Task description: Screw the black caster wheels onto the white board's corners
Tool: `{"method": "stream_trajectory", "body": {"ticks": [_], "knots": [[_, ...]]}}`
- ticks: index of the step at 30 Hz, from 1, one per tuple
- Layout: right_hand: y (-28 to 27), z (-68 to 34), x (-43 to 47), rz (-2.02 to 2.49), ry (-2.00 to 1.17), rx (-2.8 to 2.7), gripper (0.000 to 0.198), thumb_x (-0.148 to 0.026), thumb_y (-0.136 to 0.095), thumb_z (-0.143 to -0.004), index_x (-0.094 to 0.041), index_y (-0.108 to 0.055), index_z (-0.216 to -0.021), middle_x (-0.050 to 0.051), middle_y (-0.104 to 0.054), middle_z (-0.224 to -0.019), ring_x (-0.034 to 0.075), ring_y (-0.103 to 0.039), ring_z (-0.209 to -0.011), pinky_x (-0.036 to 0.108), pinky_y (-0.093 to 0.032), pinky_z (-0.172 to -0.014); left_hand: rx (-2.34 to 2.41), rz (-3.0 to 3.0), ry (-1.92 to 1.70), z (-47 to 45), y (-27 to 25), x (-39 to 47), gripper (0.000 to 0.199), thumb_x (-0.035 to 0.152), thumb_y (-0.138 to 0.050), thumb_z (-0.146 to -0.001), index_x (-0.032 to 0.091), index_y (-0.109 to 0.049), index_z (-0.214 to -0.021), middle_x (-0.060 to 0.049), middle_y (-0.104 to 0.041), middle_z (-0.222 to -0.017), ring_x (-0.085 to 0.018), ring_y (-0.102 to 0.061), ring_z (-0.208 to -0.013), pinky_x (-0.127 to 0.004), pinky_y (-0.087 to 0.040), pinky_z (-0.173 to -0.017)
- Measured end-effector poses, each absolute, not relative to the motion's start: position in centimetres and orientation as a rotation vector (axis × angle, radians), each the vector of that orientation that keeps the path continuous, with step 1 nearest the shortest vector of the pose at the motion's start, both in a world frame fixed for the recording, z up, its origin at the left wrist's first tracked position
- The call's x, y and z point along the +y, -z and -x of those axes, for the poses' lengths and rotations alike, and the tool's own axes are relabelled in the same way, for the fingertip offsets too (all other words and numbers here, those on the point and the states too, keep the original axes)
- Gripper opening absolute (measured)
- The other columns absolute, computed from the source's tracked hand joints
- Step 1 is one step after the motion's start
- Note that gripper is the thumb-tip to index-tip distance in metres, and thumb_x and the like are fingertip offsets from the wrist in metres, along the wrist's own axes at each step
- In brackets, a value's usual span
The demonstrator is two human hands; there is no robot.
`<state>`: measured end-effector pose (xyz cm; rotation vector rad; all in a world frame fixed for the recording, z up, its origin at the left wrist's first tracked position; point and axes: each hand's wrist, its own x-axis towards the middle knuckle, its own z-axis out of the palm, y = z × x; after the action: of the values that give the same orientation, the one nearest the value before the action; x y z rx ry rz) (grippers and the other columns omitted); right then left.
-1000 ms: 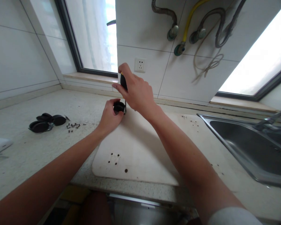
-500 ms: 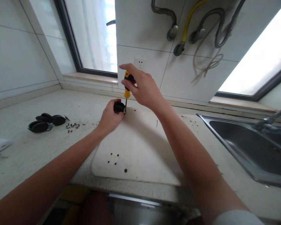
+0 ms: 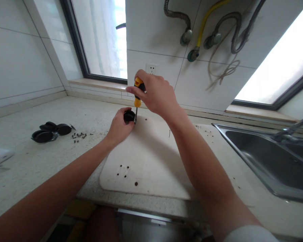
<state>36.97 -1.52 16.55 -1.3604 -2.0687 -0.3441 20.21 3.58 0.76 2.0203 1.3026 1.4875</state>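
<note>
My left hand [image 3: 120, 126] is closed around a black caster wheel [image 3: 129, 116] at the far left corner of a white board [image 3: 151, 161]. In my right hand [image 3: 155, 90] is a yellow and black screwdriver [image 3: 138, 92], held upright by its handle. Its shaft points down at the caster's mounting plate beside my left thumb; the tip and any screw under it are too small to make out. Several dark screw holes [image 3: 123, 170] show in the board's near left corner.
More black casters [image 3: 47, 131] lie on the speckled counter [image 3: 53, 161] at left, beside a small pile of screws [image 3: 78, 136]. A steel sink [image 3: 257, 154] is set in at right. Hoses [image 3: 202, 27] hang on the tiled wall behind, near a socket [image 3: 151, 68].
My right hand's fingers have shifted on the screwdriver handle, the index finger now curled over its top. My left hand stays on the caster.
</note>
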Motion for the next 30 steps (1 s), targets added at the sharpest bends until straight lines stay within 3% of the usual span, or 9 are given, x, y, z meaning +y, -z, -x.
{"method": "stream_trajectory", "body": {"ticks": [3, 8, 13, 19, 25, 27, 30], "knots": [[-16.6, -36.8, -1.4, 1.35, 0.36, -2.09, 0.031, -0.04, -0.043, -0.117, -0.025, -0.067, -0.129, 0.01, -0.074, -0.121, 0.027, -0.066, -0.102, 0.038, -0.042, -0.084, 1.295, -2.02, -1.486, -20.2, -0.6, 3.7, 0.059, 0.012, -0.067, -0.079, 0.021, -0.064, -0.137, -0.015, -0.075, -0.134, -0.033, -0.073, -0.126, -0.058, -0.059, -0.114], [-15.9, -35.6, -1.2, 1.382, 0.459, -1.942, 0.047, -0.06, -0.041, -0.116, -0.022, -0.07, -0.12, 0.01, -0.073, -0.111, 0.026, -0.066, -0.096, 0.038, -0.043, -0.081, 1.294, -2.009, -1.507, -20.3, -0.6, 3.8, 0.058, 0.012, -0.067, -0.078, 0.022, -0.065, -0.135, -0.013, -0.076, -0.13, -0.033, -0.074, -0.125, -0.057, -0.06, -0.113], [-16.0, -35.6, -1.0, 1.213, 0.315, -2.11, 0.038, -0.043, -0.04, -0.118, -0.026, -0.064, -0.142, 0.008, -0.074, -0.127, 0.026, -0.067, -0.11, 0.036, -0.046, -0.085, 1.307, -2.027, -1.491, -20.3, -0.8, 3.6, 0.058, 0.012, -0.067, -0.078, 0.02, -0.065, -0.135, -0.015, -0.076, -0.132, -0.034, -0.074, -0.123, -0.056, -0.062, -0.11], [-15.4, -36.2, -0.1, 1.27, 0.379, -1.915, 0.048, -0.06, -0.042, -0.114, -0.024, -0.073, -0.12, 0.011, -0.073, -0.108, 0.028, -0.066, -0.102, 0.04, -0.049, -0.086, 1.311, -2.015, -1.504, -20.3, -0.8, 3.6, 0.058, 0.012, -0.067, -0.079, 0.019, -0.065, -0.136, -0.016, -0.075, -0.135, -0.035, -0.073, -0.127, -0.058, -0.059, -0.114], [-16.6, -37.5, -0.5, 1.168, 0.16, -2.095, 0.045, -0.039, -0.038, -0.115, -0.024, -0.064, -0.148, 0.008, -0.077, -0.128, 0.027, -0.068, -0.116, 0.04, -0.048, -0.097, 1.309, -2.032, -1.51, -20.3, -0.6, 3.7, 0.058, 0.011, -0.067, -0.079, 0.02, -0.065, -0.136, -0.015, -0.075, -0.137, -0.034, -0.073, -0.128, -0.057, -0.059, -0.114], [-16.5, -37.4, -0.5, 1.109, 0.167, -2.11, 0.043, -0.041, -0.039, -0.116, -0.024, -0.067, -0.143, 0.006, -0.078, -0.122, 0.023, -0.068, -0.109, 0.037, -0.047, -0.094, 1.307, -2.026, -1.512, -20.2, -0.6, 3.7, 0.058, 0.012, -0.067, -0.078, 0.02, -0.065, -0.136, -0.015, -0.075, -0.135, -0.034, -0.073, -0.126, -0.056, -0.06, -0.114], [-15.7, -36.8, -0.2, 1.155, 0.298, -2.006, 0.04, -0.052, -0.045, -0.115, -0.023, -0.073, -0.117, 0.006, -0.075, -0.107, 0.021, -0.064, -0.093, 0.036, -0.043, -0.084, 1.307, -2.015, -1.51, -20.3, -0.6, 3.8, 0.058, 0.012, -0.066, -0.078, 0.018, -0.065, -0.136, -0.016, -0.076, -0.133, -0.034, -0.074, -0.125, -0.055, -0.059, -0.114]]}}
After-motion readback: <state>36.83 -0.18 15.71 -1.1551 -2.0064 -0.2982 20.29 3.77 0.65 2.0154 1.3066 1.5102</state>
